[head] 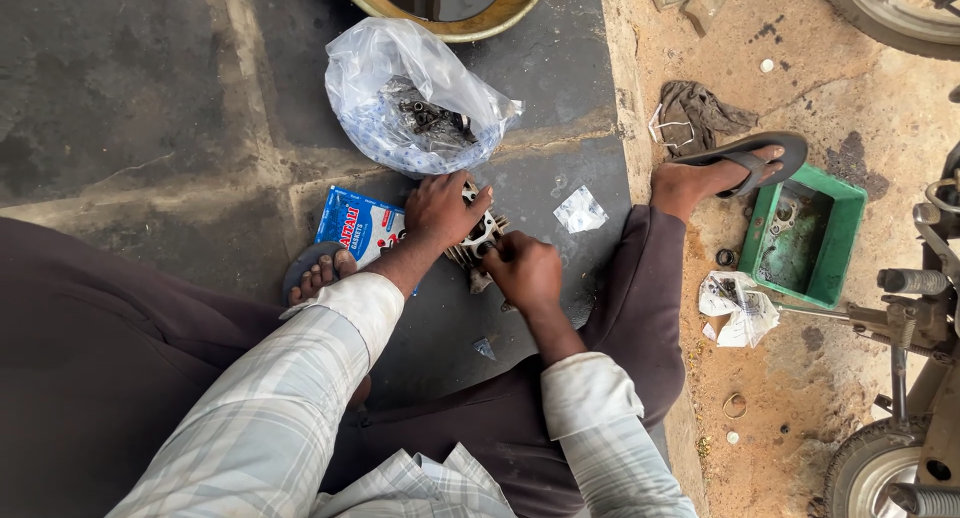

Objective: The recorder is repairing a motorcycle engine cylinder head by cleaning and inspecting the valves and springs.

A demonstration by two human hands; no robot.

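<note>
At the left, a blue printed packet [362,224] is lying flat on the dark concrete floor [130,88], just beside a sandalled foot [318,274]. Farther away, a clear plastic bag of small metal parts [410,100] is sitting near a yellow-rimmed basin [520,6] at the far edge.

In the middle, the person's left hand [442,210] is pressing down with curled fingers on the far side of a finned metal engine part [478,240], holding it on the floor. The right hand [524,271] is closing in a narrow grip at the near side of the same part; whatever its fingers may be pinching is hidden.

To the right, a small scrap of clear plastic [580,211] is lying on the floor. Beyond the floor's edge, on sandy ground, the other foot in a black sandal [735,166] is resting beside a green plastic tray [845,228]. A crumpled white wrapper [738,306] is lying near the tray, and a dirty rag [702,111] is lying farther off.
</note>
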